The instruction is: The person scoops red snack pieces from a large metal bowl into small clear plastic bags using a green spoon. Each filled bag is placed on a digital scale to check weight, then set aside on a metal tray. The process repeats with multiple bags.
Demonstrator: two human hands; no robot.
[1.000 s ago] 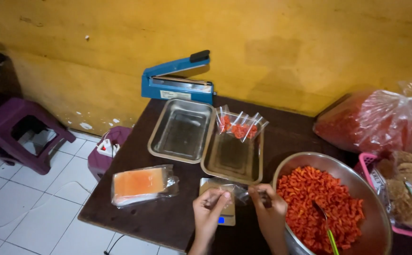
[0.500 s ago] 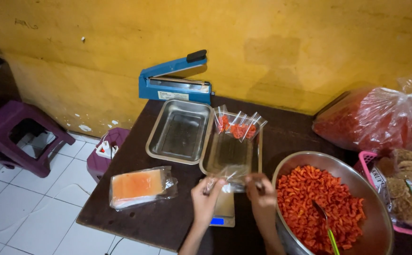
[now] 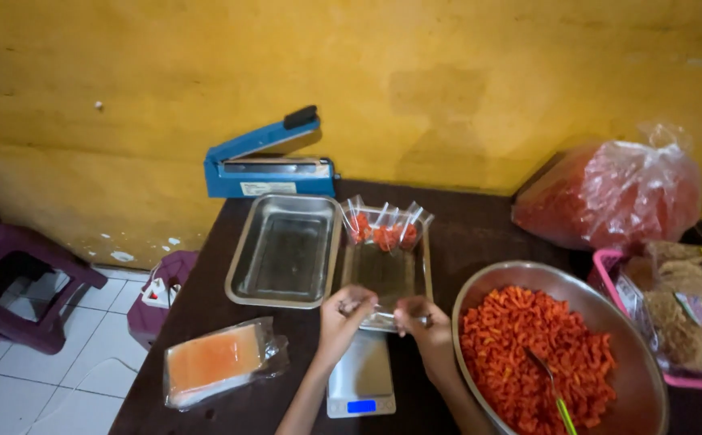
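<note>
Both hands on a small clear bag, right above the scale!

Left hand (image 3: 343, 316) and right hand (image 3: 420, 322) each pinch an end of the bag (image 3: 381, 312), held between them over the tray (image 3: 425, 270) edge. Its long axis runs left to right; which way the mouth points, I cannot tell. Best to keep it level and taut, clear of the scale (image 3: 360, 377).

Both my hands up at the front edge of the right tray

Left hand (image 3: 341, 312) and right hand (image 3: 420, 319) pinch a small clear bag (image 3: 380, 310) over the metal tray (image 3: 389, 270), just above the little scale (image 3: 360, 377). Big bowl (image 3: 641, 354) of orange snacks (image 3: 532, 350) sits right beside my right hand, blue sealer (image 3: 266, 165) back by the wall.
</note>
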